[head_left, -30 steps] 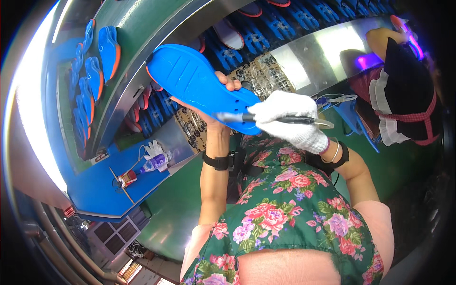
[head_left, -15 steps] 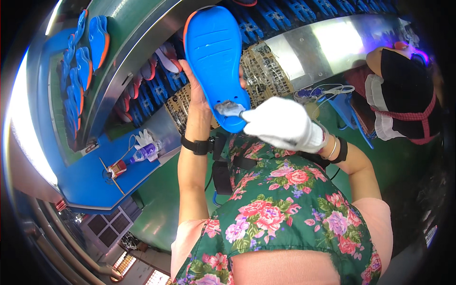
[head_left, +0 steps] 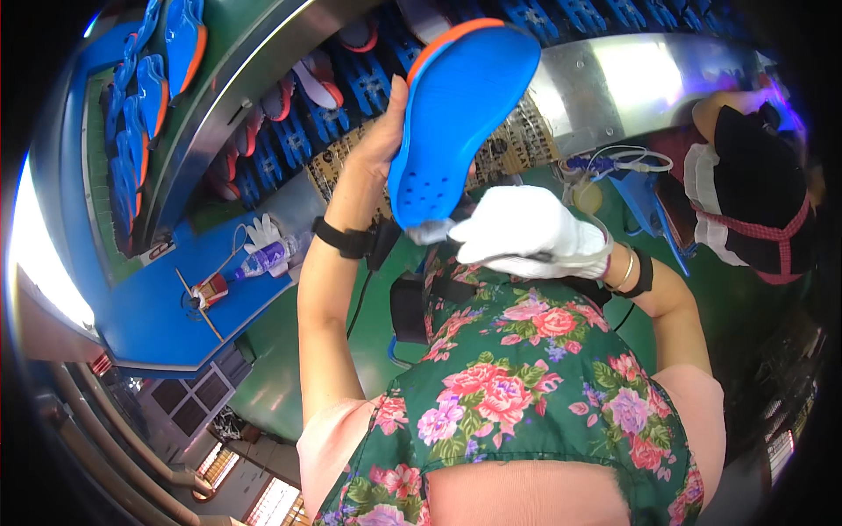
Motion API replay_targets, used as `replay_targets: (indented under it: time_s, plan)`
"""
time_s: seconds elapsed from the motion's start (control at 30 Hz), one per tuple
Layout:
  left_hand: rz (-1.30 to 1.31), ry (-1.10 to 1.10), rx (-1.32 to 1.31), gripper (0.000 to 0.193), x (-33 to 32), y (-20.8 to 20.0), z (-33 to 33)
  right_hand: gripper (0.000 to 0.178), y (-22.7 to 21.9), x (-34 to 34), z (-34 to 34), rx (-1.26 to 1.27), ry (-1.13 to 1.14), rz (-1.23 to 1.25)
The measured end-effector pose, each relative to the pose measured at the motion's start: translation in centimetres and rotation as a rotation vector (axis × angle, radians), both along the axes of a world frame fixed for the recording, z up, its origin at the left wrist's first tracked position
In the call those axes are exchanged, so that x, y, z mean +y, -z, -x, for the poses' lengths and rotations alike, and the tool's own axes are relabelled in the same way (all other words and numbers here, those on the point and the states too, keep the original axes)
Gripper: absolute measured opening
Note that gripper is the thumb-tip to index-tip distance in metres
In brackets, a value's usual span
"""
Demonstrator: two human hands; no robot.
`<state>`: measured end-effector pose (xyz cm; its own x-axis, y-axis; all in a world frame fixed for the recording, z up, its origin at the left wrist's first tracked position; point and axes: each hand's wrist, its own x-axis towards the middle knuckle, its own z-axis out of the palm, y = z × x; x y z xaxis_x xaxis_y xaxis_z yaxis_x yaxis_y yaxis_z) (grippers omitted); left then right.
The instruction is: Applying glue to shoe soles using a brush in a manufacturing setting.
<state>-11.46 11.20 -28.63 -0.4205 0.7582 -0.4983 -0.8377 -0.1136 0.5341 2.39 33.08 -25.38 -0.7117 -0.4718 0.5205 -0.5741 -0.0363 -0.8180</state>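
Observation:
My bare left hand (head_left: 383,133) is closed around a blue shoe sole (head_left: 452,114) with an orange edge. The sole is tilted, toe end up and to the right, with a cluster of small holes near its heel. My right hand (head_left: 526,232), in a white glove, is closed on a brush (head_left: 430,232) whose pale, greyish head is at the heel's lower edge. The brush's handle is mostly hidden in the glove, and motion blurs the head.
A curved conveyor (head_left: 561,101) bends around ahead, carrying several blue soles and shoe uppers. More blue soles stand on a rack (head_left: 145,131) at left. A purple bottle (head_left: 263,260) lies on the blue table (head_left: 162,329). Another person (head_left: 754,184) is at right.
The sole has turned in my left hand, its toe swinging right, and another face with heel holes now shows. The brush has moved from the sole's surface to its heel edge.

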Motion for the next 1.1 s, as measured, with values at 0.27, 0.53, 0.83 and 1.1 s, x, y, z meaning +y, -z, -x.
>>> replay_targets:
  time_s: [0.27,0.53,0.83,1.1]
  plan:
    - [-0.215,-0.121,-0.096,0.119,-0.8,1.8,0.0,0.014,0.7,-1.0,-0.4,-0.541,0.084,0.284]
    - [-0.225,-0.415,0.046,0.071,2.3,3.1,-6.8,0.018,-1.3,0.9,1.7,-0.390,0.534,0.258]
    - [-0.537,-0.231,-0.129,0.057,-1.5,5.6,-9.1,0.022,-1.3,1.3,0.8,0.005,0.517,-0.044]
    - [-0.538,-0.653,-0.279,0.085,1.4,3.0,-11.6,0.018,-2.9,0.5,-0.3,0.002,0.628,-0.030]
